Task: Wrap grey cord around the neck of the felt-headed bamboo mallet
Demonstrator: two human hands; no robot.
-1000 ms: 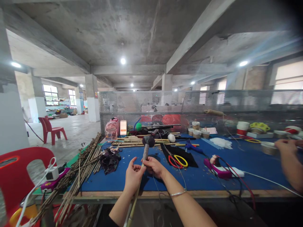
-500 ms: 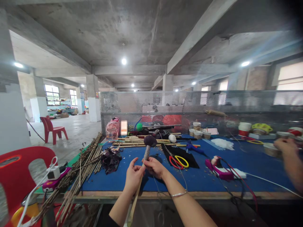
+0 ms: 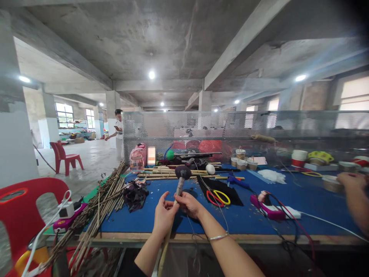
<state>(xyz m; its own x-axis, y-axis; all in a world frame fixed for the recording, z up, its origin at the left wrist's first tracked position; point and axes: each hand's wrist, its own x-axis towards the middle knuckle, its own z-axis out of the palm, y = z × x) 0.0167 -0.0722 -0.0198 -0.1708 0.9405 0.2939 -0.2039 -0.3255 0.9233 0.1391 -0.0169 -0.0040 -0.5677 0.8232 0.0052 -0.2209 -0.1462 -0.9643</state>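
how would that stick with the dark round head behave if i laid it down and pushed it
The stick is likely stiff: its dark head stands above the left hand and right hand without drooping. It may feel top-heavy, the head being wider than the shaft. Pushed, it might roll in a curve, since the head is round.

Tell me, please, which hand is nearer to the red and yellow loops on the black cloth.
Right. The right hand is at the wrapped stem, to the left of the loops; the left hand is farther left, beyond the right hand.
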